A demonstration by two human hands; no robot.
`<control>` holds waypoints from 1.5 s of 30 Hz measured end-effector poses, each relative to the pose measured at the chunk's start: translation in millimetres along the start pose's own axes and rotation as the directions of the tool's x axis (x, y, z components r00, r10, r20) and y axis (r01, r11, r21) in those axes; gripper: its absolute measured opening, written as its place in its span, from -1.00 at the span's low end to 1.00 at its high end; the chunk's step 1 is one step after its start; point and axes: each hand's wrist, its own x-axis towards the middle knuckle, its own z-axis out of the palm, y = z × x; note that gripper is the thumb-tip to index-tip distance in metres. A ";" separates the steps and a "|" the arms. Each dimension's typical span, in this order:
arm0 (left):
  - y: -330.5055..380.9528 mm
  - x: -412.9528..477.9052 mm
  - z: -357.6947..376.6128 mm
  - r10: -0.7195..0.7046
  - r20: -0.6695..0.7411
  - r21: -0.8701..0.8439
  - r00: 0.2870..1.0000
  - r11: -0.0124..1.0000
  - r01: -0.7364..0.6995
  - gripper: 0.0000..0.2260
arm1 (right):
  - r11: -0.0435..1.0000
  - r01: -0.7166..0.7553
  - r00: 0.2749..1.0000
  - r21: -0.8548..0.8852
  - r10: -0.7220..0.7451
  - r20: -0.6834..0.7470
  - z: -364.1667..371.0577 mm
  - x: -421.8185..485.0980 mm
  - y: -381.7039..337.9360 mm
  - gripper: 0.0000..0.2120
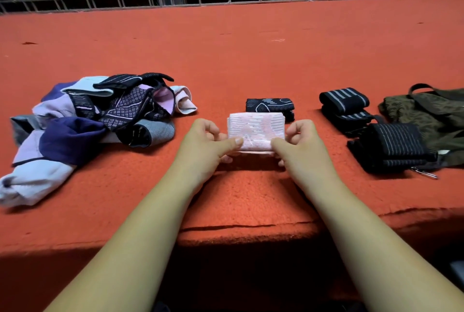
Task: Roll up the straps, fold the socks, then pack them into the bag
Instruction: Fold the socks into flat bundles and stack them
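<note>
Left of the folded pink sock (256,128), a tangled heap of knit socks (88,120) hides its own layers from me. My left hand (207,140) and right hand (302,142) pinch that sock's ribbed ends, thumbs on top, lower fingers mostly hidden. Right of it sit rolled striped straps (391,145) and the olive bag (431,115), cut off by the frame.

Folded pink sock (256,127) sits centre, black folded sock (270,105) just behind, rolled straps (391,147) beside olive bag (426,113).
</note>
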 end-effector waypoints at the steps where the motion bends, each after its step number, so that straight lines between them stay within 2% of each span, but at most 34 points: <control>1: 0.4 1.8 4.1 0.039 -0.022 0.019 0.999 0.999 -0.039 -0.65 | 1.000 0.017 1.000 -0.016 -0.018 -0.014 -1.9 0.9 -2.9 -0.75; 6: 12.5 15.5 23.2 0.173 -0.024 0.145 0.985 0.975 -0.168 -0.83 | 0.998 0.039 0.986 0.045 -0.031 -0.166 -10.6 16.6 -10.4 -0.79; 10: 24.4 40.4 38.6 0.226 -0.055 0.168 0.973 0.962 -0.214 -0.82 | 0.989 0.034 0.969 0.141 0.002 -0.248 -12.9 34.8 -20.5 -0.80; 13: 28.7 70.9 47.1 0.306 -0.091 0.220 0.948 0.934 -0.280 -0.83 | 0.992 0.070 0.956 0.107 -0.036 -0.292 -13.4 56.5 -29.0 -0.76; 16: 18.8 93.0 62.3 0.361 -0.118 0.271 0.925 0.908 -0.320 -0.77 | 0.995 0.070 0.949 0.072 -0.044 -0.314 -11.4 83.2 -24.0 -0.84; 18: 0.4 103.3 70.4 0.368 -0.088 0.332 0.926 0.887 -0.321 -0.68 | 0.998 0.051 0.946 0.026 -0.040 -0.323 -4.9 96.7 -9.6 -0.88; 20: -15.8 109.9 72.9 0.370 -0.051 0.416 0.928 0.852 -0.317 -0.60 | 0.998 0.037 0.944 0.044 -0.021 -0.329 2.3 102.1 5.2 -0.91; 24: -20.5 119.2 70.2 0.430 -0.011 0.467 0.903 0.801 -0.376 -0.56 | 0.997 0.032 0.937 0.076 -0.003 -0.349 6.9 114.5 17.6 -0.96; 28: -31.3 123.0 73.7 0.395 0.020 0.551 0.918 0.762 -0.340 -0.56 | 0.999 0.000 0.944 0.045 0.015 -0.331 7.4 119.8 21.7 -0.93; 32: -42.9 128.9 76.3 0.304 0.054 0.653 0.951 0.710 -0.264 -0.55 | 0.997 -0.048 0.963 -0.060 0.031 -0.268 9.8 118.9 23.9 -0.60; 35: -47.6 130.5 74.4 0.271 0.040 0.640 0.962 0.733 -0.233 -0.54 | 0.985 -0.049 0.967 -0.168 0.005 -0.254 7.9 115.7 23.6 -0.65; 39: -43.7 126.4 70.1 0.264 0.040 0.526 0.964 0.815 -0.245 -0.51 | 0.985 -0.049 0.968 -0.166 0.006 -0.250 4.4 111.4 25.5 -0.65; 43: -34.1 118.5 66.9 0.228 -0.062 0.438 0.972 0.881 -0.179 -0.50 | 0.983 -0.049 0.961 -0.174 -0.001 -0.277 2.0 101.5 21.8 -0.71; 45: -28.0 112.7 65.3 0.157 -0.113 0.419 0.981 0.903 -0.097 -0.54 | 0.978 -0.023 0.957 -0.208 -0.038 -0.287 0.2 92.2 15.8 -0.77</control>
